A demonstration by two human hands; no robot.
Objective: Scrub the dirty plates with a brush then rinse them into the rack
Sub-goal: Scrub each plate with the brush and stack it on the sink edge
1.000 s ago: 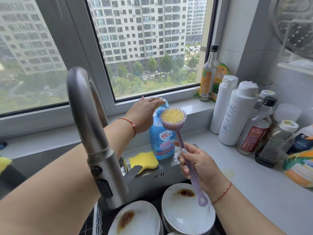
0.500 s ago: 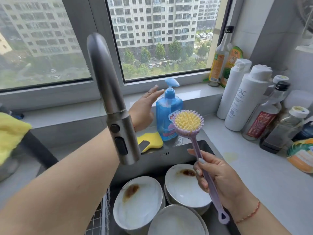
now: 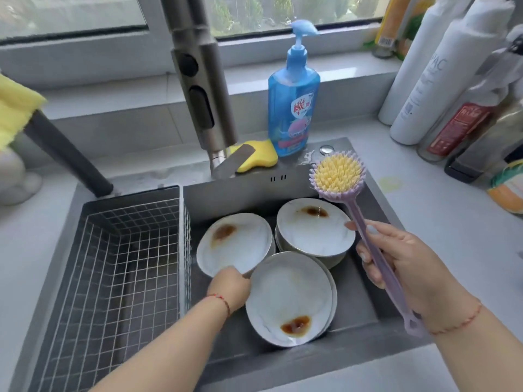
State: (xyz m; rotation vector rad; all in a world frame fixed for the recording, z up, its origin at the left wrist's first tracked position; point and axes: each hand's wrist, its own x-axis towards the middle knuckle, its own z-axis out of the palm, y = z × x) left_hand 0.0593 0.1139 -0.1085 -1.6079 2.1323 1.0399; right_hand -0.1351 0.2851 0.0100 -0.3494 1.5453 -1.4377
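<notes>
The sink [image 3: 365,295] lies under both my hands, sunk into the grey desk [image 3: 467,250], with the wire rack [image 3: 119,264] filling its half to the left of my left grip, nothing in it yet. Three stained plates sit in the basin: the near plate [image 3: 288,298] just right of my left hand, the left plate [image 3: 235,244] just beyond it, the far plate [image 3: 314,227] on its own small stack below the brush head. They look glazed and hard, so I judge them heavy for their size, breakable, and slick once wet; the rim is the place to take one, thumb on top, fingers beneath. My left hand [image 3: 230,287] reaches down between the left and near plates, its fingers hidden, so I cannot tell whether it has hold of a rim. My right hand [image 3: 407,267] is clenched round the middle of the brush [image 3: 359,210], a light, stiff handle, bristles tipped up above the far plate. The soap bottle [image 3: 293,106] stands well beyond the brush, behind the sink.
</notes>
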